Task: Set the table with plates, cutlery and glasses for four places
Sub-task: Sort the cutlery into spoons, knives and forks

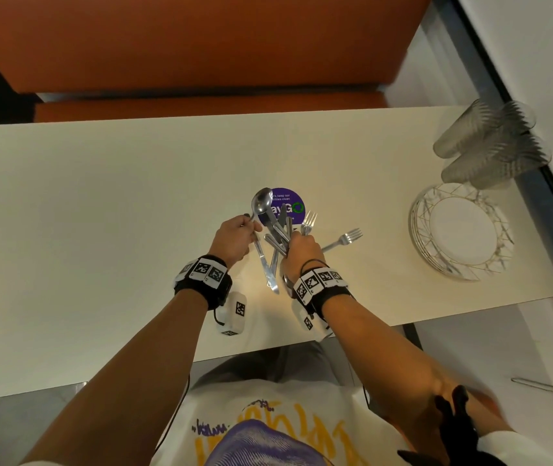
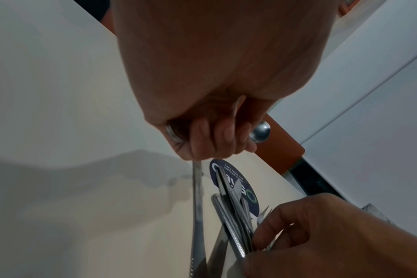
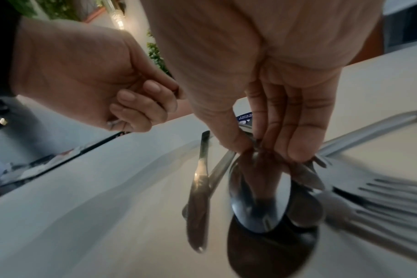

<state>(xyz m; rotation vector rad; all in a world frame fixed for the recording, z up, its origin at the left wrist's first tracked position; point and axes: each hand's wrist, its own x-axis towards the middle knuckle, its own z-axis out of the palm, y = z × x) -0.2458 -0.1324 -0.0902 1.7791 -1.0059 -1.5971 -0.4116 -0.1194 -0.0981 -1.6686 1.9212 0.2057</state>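
Observation:
My left hand point(image 1: 240, 238) grips a spoon point(image 1: 261, 200) and a knife point(image 1: 266, 267); the spoon's bowl points away from me and the knife's blade towards me. In the left wrist view the fingers point(image 2: 210, 139) curl round both handles, the spoon's bowl point(image 2: 260, 131) showing beyond them. Just to the right, my right hand point(image 1: 298, 245) holds a bundle of cutlery point(image 1: 280, 235) above the cream table point(image 1: 100, 213), with forks sticking out past it. The right wrist view shows thumb and fingers point(image 3: 298, 146) pinching that bundle point(image 3: 257, 197). One fork point(image 1: 344, 239) lies loose on the table.
A stack of white, gold-patterned plates point(image 1: 460, 230) sits at the table's right end, with several ribbed glasses point(image 1: 490, 142) behind it. A round purple sticker point(image 1: 290, 205) is under the cutlery. An orange bench point(image 1: 201, 45) runs along the far side.

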